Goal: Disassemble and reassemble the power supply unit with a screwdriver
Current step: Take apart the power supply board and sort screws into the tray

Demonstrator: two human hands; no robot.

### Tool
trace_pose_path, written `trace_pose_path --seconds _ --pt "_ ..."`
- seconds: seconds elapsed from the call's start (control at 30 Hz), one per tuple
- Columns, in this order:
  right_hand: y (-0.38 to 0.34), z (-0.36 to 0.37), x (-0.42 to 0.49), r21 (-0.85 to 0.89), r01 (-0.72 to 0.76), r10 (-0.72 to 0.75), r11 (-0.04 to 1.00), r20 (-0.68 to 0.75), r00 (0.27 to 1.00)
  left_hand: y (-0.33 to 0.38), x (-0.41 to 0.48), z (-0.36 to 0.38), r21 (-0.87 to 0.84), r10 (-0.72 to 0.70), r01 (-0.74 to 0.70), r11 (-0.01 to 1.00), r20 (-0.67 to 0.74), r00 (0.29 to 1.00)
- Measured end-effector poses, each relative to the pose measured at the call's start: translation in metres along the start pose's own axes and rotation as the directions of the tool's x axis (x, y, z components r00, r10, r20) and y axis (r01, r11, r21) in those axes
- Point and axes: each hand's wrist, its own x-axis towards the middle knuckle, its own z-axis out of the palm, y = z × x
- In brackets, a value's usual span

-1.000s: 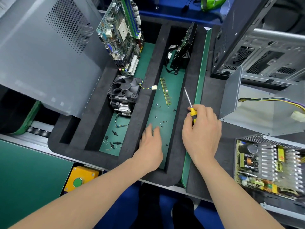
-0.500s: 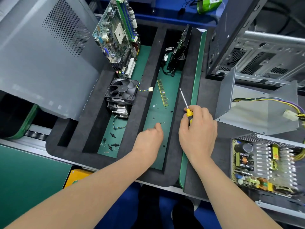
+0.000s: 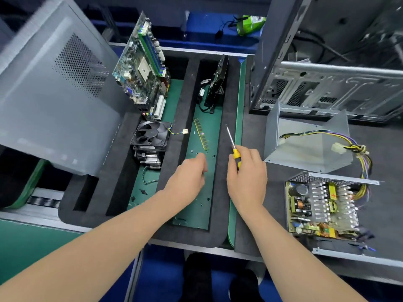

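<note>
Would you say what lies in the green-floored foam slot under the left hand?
A green memory stick, small dark screws, a black cabled component; anything beneath the left hand is hidden.

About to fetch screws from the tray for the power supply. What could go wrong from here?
1. The loose screws are tiny and scattered on the green tray lane; one could slip away unnoticed.
2. The screwdriver sticks out with its tip bare near the memory stick; a swing could scratch it.
3. The power supply board lies uncovered; a dropped screw could lodge there.

Two hands [image 3: 187, 179] [image 3: 247, 177], one screwdriver [image 3: 235, 153], one motherboard [image 3: 142, 68], one fan [image 3: 150, 132], one memory stick [image 3: 201, 137], one power supply unit [image 3: 320, 205]
</note>
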Motion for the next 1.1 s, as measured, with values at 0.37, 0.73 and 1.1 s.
trace_pose_path --seconds 0.37,0.73,1.1 --pt "-0.038 -0.115 0.013 0.358 -0.182 0.102 0.916 0.230 0.968 0.049 -0.004 -0.071 -0.927 0.027 -0.132 0.351 -0.131 0.991" --pt "0.020 -0.260 -0.015 0.163 0.022 -0.037 0.986 0.089 0.995 0.150 -0.025 -0.055 -0.912 0.254 -0.300 0.279 -0.231 0.939" --pt "0.099 -0.320 -0.033 0.158 0.064 -0.083 0.985 0.117 0.990 0.225 -0.060 -0.008 -0.880 0.272 -0.335 0.336 -0.250 0.929"
